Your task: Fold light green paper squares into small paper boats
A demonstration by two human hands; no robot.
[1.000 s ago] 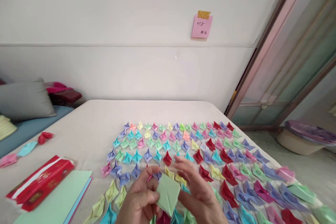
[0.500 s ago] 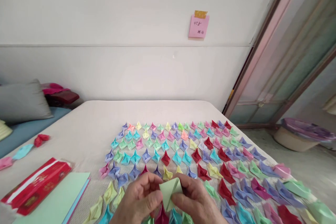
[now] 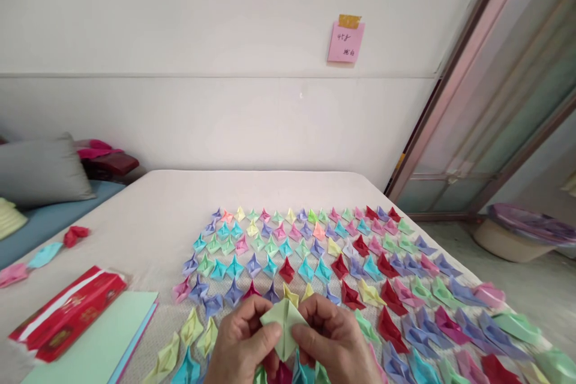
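Observation:
Between both hands is a folded piece of pale green paper [image 3: 285,327], diamond-like with a crease down its middle. My left hand [image 3: 247,339] pinches its left side, thumb on the near face. On the other side, my right hand [image 3: 333,336] grips it the same way, fingers curled behind. Around and below the hands lie rows of small folded paper boats in many colours, among them a red boat [image 3: 287,270], a yellow boat [image 3: 290,295] and a blue boat [image 3: 188,367]. My hands hide part of the nearest rows.
A stack of coloured paper [image 3: 96,336] lies at the left, beside a red and white packet [image 3: 67,312]. Farther left are a few loose folded papers [image 3: 45,255]. A grey cushion [image 3: 42,171] rests beyond the table's left edge; a lined bin [image 3: 517,234] stands right.
The green paper has turned from an angled, squarish shape to an upright diamond facing me, with both thumbs now on its front. The view has shifted slightly.

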